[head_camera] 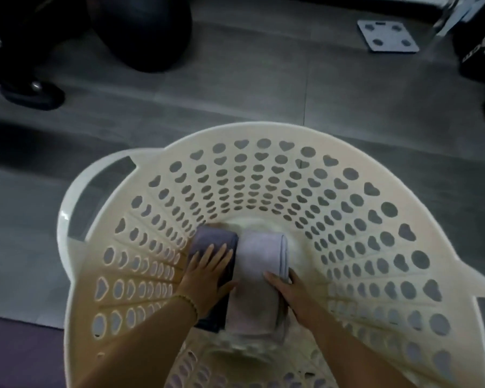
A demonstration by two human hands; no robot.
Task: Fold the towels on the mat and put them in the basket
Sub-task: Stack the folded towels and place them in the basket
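I look straight down into a cream plastic laundry basket [263,130] with heart-shaped holes in its wall. Two folded towels lie side by side on its bottom. On the left is a dark grey-purple towel [212,239]. On the right is a light lilac towel [259,264]. My left hand [207,275] lies flat on the dark towel, fingers spread. My right hand [287,292] holds the right edge of the light towel, thumb on top and fingers tucked under its side.
The basket stands on a grey tiled floor [235,88]. A purple mat edge [20,354] shows at the lower left. A black exercise ball [143,29] and dark equipment feet [31,93] sit at the top left, a bathroom scale [386,36] at the top right.
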